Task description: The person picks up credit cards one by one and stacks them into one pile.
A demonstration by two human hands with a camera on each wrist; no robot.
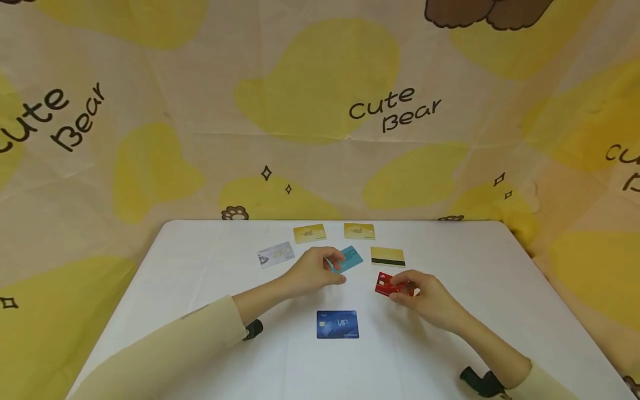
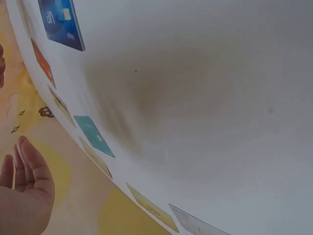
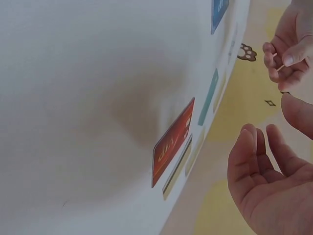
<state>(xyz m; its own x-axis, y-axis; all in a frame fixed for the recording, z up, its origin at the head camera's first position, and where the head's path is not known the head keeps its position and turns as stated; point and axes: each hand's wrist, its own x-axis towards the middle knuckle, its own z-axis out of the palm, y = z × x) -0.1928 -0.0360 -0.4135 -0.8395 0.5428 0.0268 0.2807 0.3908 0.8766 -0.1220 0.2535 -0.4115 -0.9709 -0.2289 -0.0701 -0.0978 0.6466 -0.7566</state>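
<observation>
My left hand hovers by a teal card, hiding part of it from the head camera. The left wrist view shows that teal card lying on the table, apart from the loosely bent fingers. Over a red VIP card is my right hand, its thumb and fingers spread apart. From the right wrist, the red card lies on the table with a gap between it and the hand. A blue VIP card lies nearer to me, between the two forearms.
Two gold cards lie near the white table's back edge. A silver card is at the left, and a gold card with a black stripe is behind the red one. A patterned cloth hangs behind.
</observation>
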